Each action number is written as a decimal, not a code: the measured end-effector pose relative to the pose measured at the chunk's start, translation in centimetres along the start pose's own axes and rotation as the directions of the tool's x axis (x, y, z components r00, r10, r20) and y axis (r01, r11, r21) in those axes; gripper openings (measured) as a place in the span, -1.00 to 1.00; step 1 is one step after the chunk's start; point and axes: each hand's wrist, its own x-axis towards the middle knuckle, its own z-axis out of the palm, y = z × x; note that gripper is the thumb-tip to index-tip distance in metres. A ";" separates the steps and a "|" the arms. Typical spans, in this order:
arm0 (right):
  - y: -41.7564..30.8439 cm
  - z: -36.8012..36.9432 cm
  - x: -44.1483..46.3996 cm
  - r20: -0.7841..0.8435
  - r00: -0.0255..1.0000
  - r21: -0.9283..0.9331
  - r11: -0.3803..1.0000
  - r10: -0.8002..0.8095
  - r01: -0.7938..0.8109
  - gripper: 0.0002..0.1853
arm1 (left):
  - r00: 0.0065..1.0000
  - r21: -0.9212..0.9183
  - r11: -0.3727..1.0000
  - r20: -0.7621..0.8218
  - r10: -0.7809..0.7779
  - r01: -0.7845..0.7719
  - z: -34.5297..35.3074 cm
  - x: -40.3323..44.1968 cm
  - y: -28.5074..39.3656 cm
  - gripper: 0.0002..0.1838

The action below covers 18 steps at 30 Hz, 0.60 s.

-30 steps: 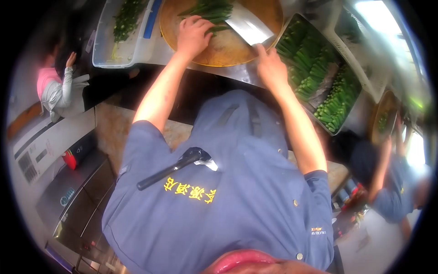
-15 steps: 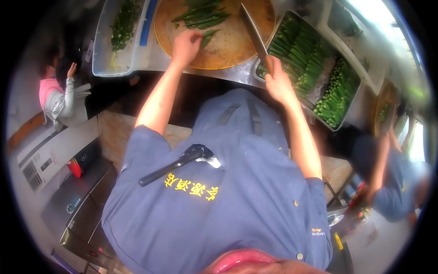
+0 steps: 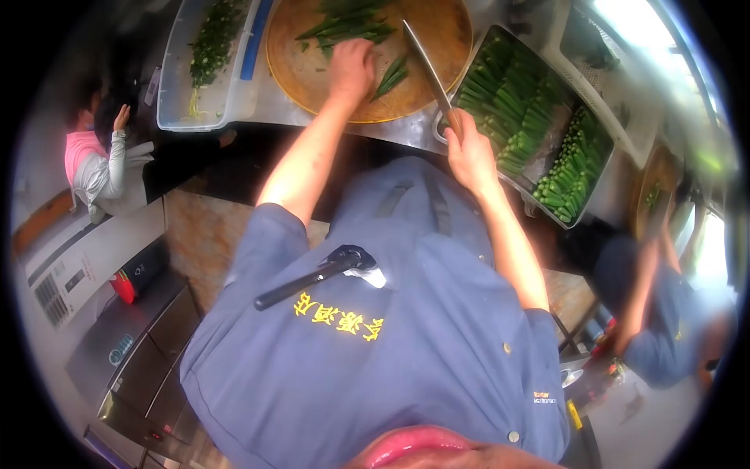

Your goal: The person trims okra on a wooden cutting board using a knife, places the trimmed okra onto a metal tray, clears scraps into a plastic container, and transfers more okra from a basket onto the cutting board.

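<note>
My right hand [image 3: 473, 152] is closed around the handle of a kitchen knife [image 3: 426, 62]. Its long blade points up and away, over the right side of a round wooden cutting board [image 3: 312, 86]. On the left of the board, my left hand [image 3: 351, 72] is curled at the near edge of a pile of okra pods [image 3: 340, 31]. Its fingertips are bent down out of sight, so whatever they hold is hidden. A small group of okra [image 3: 392, 76] lies apart on the board, just right of that hand.
Right of the board stands a metal tray [image 3: 539, 195] with rows of okra. To the left is a clear plastic bin [image 3: 187, 109] holding chopped greens [image 3: 211, 47]. One person [image 3: 105, 164] is at far left; another in blue [image 3: 664, 313] works at right beside a round board [image 3: 650, 191].
My left hand has moved right and slightly away, toward the pile. The small okra group now lies farther right, apart from it. The knife has shifted slightly left in my right hand.
</note>
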 end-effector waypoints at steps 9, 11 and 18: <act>0.5 -0.9 0.3 0.037 0.998 0.075 0.996 0.054 -0.057 -0.52 | 0.963 0.115 0.992 0.269 0.018 -0.050 -0.1 3.2 -0.4 -0.51; 0.8 -0.9 0.5 0.040 0.997 0.088 0.994 0.063 -0.066 -0.52 | 0.792 -0.696 0.405 0.416 -0.447 0.593 0.1 3.0 1.5 -0.42; 1.2 -0.7 0.4 0.050 0.995 0.102 0.991 0.083 -0.088 -0.52 | 0.771 -0.543 0.547 0.426 -0.474 0.637 1.3 -2.0 -1.8 -0.32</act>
